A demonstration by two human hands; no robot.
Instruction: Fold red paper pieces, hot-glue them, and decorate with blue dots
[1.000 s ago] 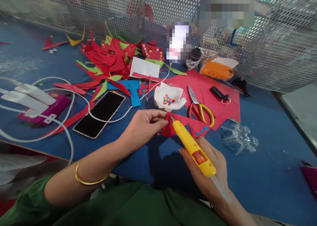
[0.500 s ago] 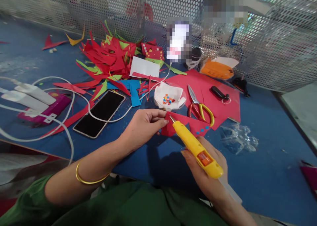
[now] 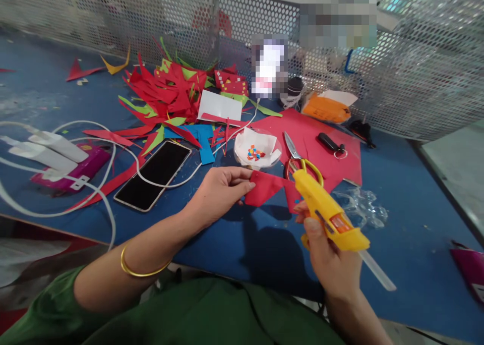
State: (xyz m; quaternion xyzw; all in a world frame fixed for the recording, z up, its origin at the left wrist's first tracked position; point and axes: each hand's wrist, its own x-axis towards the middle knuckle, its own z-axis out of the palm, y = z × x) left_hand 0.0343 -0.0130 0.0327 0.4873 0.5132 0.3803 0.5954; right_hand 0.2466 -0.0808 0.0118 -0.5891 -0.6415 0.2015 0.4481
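Note:
My left hand (image 3: 221, 191) pinches the left end of a red paper piece (image 3: 265, 187) between thumb and fingers, above the blue table. In my right hand (image 3: 330, 249) is a yellow glue gun (image 3: 321, 204), its nozzle pointing up and left and a clear glue stick (image 3: 378, 270) jutting from its back. The paper's right part, with a blue dot on it, lies against my right fingertips and is partly hidden by the gun. Just beyond, a white-lined bowl (image 3: 241, 144) holds small coloured paper bits. Scissors (image 3: 292, 146) with red and yellow handles lie behind the gun's nozzle.
A phone (image 3: 153, 176), white cables and a purple power strip (image 3: 91, 168) lie left. Red and green paper scraps (image 3: 174, 85) pile up behind. A red sheet (image 3: 282, 125) carries a black object (image 3: 330, 142). Crumpled clear plastic (image 3: 365, 209) sits right, and a perforated metal screen (image 3: 242, 12) closes the back.
My right hand has moved the glue gun right, its nozzle away from the paper's left end. My left hand keeps its pinch in nearly the same place.

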